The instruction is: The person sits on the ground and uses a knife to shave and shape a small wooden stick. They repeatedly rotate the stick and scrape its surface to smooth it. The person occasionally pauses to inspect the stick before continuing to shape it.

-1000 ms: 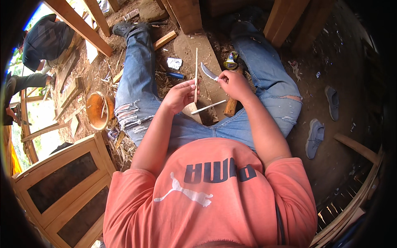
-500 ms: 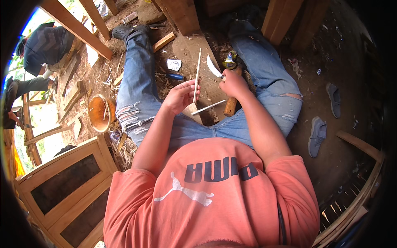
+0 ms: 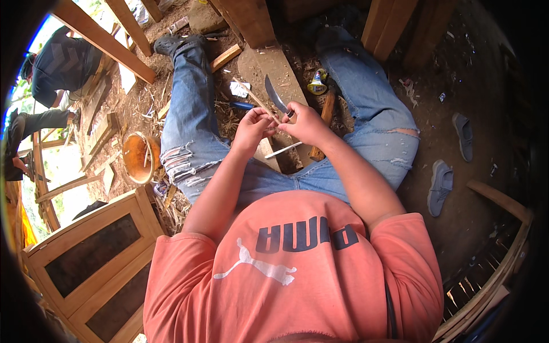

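Note:
Between my knees, my left hand [image 3: 254, 127] is closed around a thin pale wooden stick [image 3: 252, 95], which slants up and away to the left. My right hand [image 3: 304, 124] grips a knife with a curved blade [image 3: 275, 94] and dark handle; the blade points away from me. Fingertips of that hand also meet the near end of the stick, close to the left fingers. Below the hands, a second whitish stick [image 3: 283, 150] lies across the end of a wooden board [image 3: 265, 153]. Beside it rests a wooden piece like a tool handle [image 3: 326, 120].
A blue-handled tool [image 3: 242, 106], a crumpled white wrapper [image 3: 239, 89] and a small yellow tin [image 3: 317, 82] lie among shavings. An orange bowl [image 3: 139, 158] stands left of my leg. Grey shoes [image 3: 439, 187] are on the right. Another person [image 3: 66, 66] bends over at far left.
The stick has swung from nearly upright to slanting left. My right hand has moved left with the knife, bringing its fingers to the stick beside my left hand.

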Motion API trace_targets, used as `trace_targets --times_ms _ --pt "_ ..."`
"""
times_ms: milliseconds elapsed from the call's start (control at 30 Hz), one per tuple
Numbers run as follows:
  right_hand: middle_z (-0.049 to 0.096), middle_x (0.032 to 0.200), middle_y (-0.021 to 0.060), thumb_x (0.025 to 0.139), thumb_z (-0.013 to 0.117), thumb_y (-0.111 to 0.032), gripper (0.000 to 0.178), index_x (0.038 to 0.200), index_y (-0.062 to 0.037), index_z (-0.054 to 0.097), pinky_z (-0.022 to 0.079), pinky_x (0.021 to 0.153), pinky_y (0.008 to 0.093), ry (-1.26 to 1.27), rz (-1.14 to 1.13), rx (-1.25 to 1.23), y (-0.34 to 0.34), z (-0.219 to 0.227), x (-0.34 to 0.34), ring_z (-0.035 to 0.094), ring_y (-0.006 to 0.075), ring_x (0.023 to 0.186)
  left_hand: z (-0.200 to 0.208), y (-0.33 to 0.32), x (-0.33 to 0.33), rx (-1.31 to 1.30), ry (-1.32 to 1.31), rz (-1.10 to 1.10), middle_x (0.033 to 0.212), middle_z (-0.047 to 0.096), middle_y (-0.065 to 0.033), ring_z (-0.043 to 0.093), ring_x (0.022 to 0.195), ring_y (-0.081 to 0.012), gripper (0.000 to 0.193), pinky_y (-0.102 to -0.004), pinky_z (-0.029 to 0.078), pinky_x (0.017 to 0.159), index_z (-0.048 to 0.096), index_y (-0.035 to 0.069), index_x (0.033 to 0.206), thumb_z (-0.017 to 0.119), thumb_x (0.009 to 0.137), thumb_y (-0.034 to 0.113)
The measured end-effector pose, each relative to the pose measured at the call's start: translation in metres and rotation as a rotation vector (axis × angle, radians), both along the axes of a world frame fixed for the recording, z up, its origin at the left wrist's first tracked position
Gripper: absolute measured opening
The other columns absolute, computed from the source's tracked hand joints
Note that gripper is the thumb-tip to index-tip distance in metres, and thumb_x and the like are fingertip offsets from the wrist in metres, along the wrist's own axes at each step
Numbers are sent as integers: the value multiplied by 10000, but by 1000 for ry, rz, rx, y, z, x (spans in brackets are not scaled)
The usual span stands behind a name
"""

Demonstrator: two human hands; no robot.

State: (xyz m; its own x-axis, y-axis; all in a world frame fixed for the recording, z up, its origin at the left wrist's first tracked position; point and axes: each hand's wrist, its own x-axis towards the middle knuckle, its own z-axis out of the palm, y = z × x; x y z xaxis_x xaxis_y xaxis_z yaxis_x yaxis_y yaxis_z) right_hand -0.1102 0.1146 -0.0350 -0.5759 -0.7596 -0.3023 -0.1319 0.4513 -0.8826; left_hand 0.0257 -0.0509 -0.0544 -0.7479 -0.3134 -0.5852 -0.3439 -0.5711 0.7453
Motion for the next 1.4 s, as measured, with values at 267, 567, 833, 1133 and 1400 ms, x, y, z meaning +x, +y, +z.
trace_targets --times_ms 267,567,833,1133,1400 --pt "771 983 160 923 782 -193 310 1182 -95 643 569 817 509 531 79 206 17 32 -33 745 389 959 -13 -17 10 -155 -162 268 1407 575 -183 639 1224 -235 880 -374 570 1018 179 28 1636 714 937 37" --pt "738 905 141 911 759 -153 257 1117 -123 610 541 742 546 671 282 218 27 23 -50 724 400 893 24 -25 1 -1159 -130 -350 1195 749 -206 721 1106 -348 489 -423 569 944 687 -22 1302 806 937 280" --pt "739 955 188 974 717 -224 246 1173 -101 642 547 798 555 593 -1 254 29 11 -47 714 434 939 43 -1 5 -1244 -142 -584 1045 762 -204 726 985 -407 237 -490 574 850 800 81 1123 691 972 227" --pt "751 1014 217 1030 641 -282 249 1139 -58 646 561 830 544 400 -55 278 18 2 -29 723 440 954 -1 -1 -1 -963 -320 -398 1024 739 -246 707 975 -433 299 -482 542 857 687 30 1212 609 1067 279" --pt "745 938 217 1050 612 -415 381 1015 -43 686 555 786 551 381 48 432 2 -6 -12 721 438 917 -27 -1 0 -623 -299 -360 936 694 -162 657 889 -263 322 -409 510 838 682 -8 1146 579 1095 293"
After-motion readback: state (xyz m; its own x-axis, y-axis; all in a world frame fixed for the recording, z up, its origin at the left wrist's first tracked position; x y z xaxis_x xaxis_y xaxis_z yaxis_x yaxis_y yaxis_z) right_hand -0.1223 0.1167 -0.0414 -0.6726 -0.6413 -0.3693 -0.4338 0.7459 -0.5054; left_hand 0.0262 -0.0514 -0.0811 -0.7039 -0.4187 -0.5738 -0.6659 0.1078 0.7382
